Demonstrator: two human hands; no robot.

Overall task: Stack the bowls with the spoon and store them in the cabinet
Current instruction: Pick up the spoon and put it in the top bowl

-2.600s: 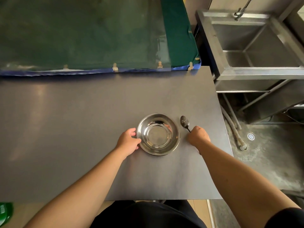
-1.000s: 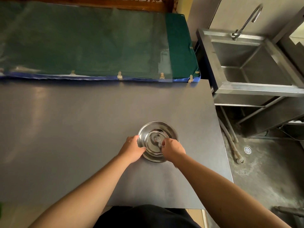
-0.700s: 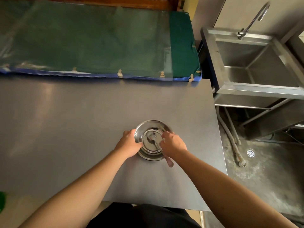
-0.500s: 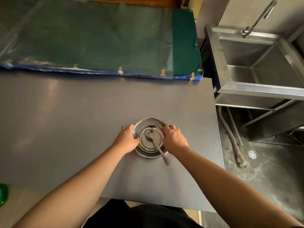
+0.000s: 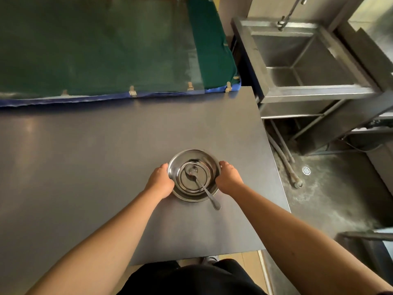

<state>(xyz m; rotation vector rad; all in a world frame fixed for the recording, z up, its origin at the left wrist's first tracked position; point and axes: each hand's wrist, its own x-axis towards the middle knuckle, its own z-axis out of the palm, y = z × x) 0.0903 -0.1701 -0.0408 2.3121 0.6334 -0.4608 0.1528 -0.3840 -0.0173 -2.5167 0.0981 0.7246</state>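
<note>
Now the picture has changed: the spoon [image 5: 201, 184], which lay on the table [image 5: 85, 167] to the right of the bowls a couple of seconds ago with the right hand on its handle, sits inside the steel bowls [image 5: 194, 175] just right of centre frame. Its scoop rests on the flat bottom and its handle leans over the near rim, poking out toward the lower right. That reads as the stacking step done, with only the carry to the cabinet left; no cabinet shows in this view, so where it stands I cannot say.

Largest to smallest, then. The grey table fills the middle of the frame, a green covered surface [image 5: 106, 45] lies across the upper left, and a steel sink [image 5: 302, 60] stands in the upper right. A double rim at the near edge suggests one bowl nested in another, though how many I cannot tell.

Both forearms come up from the bottom of the frame and close in on the stack. The left hand [image 5: 160, 184] is cupped against the left rim, fingers curled round it. The right hand [image 5: 228, 177], having let go of the spoon, is clasped on the right rim opposite. A two-handed grip, looking ready to lift; that loose handle could swing or slip out if the stack tilts.
</note>
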